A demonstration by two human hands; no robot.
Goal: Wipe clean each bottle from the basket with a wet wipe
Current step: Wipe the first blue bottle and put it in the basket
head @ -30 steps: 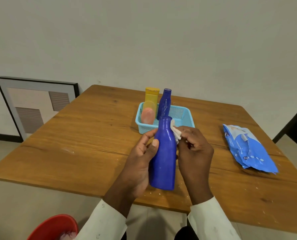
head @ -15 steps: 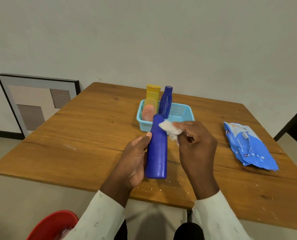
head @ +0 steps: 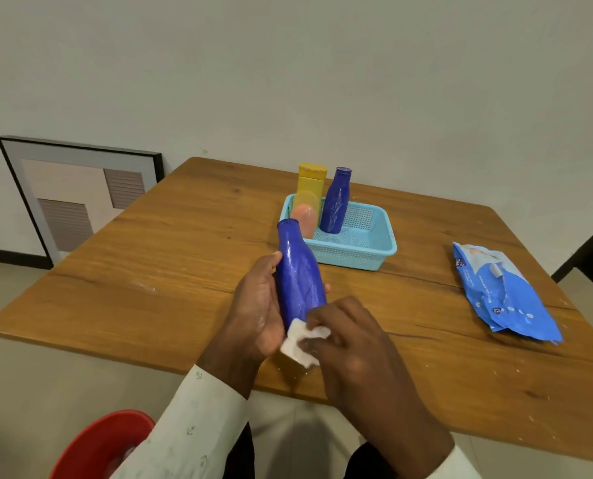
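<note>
My left hand (head: 255, 311) grips a blue bottle (head: 298, 274) above the table's near edge, the bottle leaning with its neck up and to the left. My right hand (head: 350, 344) pinches a white wet wipe (head: 300, 342) against the bottle's lower end, which the wipe and fingers hide. Behind them stands a light blue basket (head: 371, 248). It holds a second blue bottle (head: 336, 202), a yellow bottle (head: 310, 183) and a pink one (head: 303, 219).
A blue pack of wet wipes (head: 502, 293) lies on the wooden table (head: 170, 271) at the right. A red bin (head: 101, 447) sits on the floor at the lower left. A framed picture (head: 77, 195) leans against the wall at the left.
My right hand slid the wipe from the bottle's neck down to its lower end. The bottle went from upright to leaning left.
</note>
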